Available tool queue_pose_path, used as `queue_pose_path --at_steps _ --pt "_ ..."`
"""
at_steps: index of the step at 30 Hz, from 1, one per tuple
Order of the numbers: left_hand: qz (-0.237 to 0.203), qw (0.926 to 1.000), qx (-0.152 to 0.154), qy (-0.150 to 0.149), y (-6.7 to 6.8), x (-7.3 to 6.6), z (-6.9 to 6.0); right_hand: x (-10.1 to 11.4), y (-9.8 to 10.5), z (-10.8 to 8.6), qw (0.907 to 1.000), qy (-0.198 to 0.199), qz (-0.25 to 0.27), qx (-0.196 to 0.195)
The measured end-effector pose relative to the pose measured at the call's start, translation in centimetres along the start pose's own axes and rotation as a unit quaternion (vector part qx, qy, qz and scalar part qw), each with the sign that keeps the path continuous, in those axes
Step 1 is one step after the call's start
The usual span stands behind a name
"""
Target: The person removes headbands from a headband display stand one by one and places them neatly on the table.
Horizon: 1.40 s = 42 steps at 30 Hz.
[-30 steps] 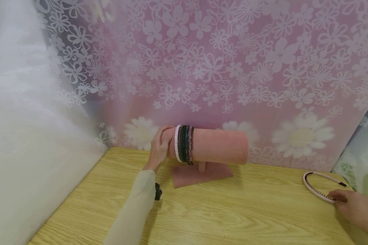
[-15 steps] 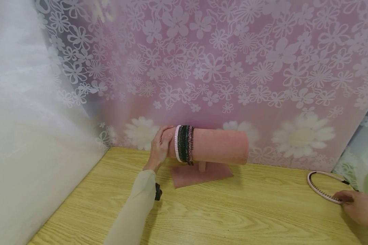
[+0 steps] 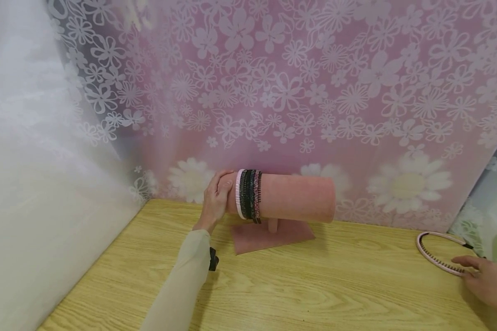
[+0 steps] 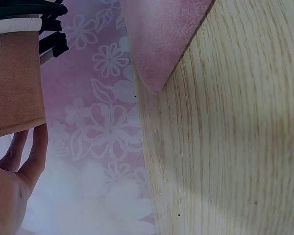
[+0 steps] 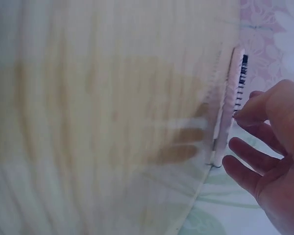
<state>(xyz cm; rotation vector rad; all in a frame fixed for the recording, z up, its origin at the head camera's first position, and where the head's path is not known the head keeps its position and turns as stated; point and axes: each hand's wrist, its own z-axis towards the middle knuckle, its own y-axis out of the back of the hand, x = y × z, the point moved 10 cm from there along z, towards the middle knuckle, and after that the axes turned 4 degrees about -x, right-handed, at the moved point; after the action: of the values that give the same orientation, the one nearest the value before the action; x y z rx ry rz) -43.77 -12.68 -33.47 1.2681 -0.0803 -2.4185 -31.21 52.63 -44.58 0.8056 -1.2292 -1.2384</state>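
A pink velvet headband stand [image 3: 298, 197] has a padded roll on a short post and flat base. My left hand [image 3: 216, 200] grips the roll's left end; in the left wrist view the left fingers [image 4: 36, 152] hold its rim. Several headbands, white, black and glittery pink, circle the roll close to that hand, among them a white headband [image 3: 239, 194]. On the table at far right lies a pink toothed headband [image 3: 430, 259]. My right hand [image 3: 488, 282] is at its near side, fingers spread; whether a fingertip touches it I cannot tell.
The wood-grain table [image 3: 298, 289] ends at a flowered pink curtain [image 3: 281, 92] behind the stand. A white sheet [image 3: 45, 184] borders the left side. The pink headband lies close to the table's right edge.
The pink headband slid a little to the right with my right hand, whose fingers have since loosened from it. My left hand and the stand look unchanged.
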Motion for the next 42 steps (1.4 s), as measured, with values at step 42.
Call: queue_pose_path --at_steps 42 --pt "0.003 1.0 0.0 0.0 0.1 -0.2 0.0 24.0 8.8 -5.2 0.9239 0.241 0.148 -0.258"
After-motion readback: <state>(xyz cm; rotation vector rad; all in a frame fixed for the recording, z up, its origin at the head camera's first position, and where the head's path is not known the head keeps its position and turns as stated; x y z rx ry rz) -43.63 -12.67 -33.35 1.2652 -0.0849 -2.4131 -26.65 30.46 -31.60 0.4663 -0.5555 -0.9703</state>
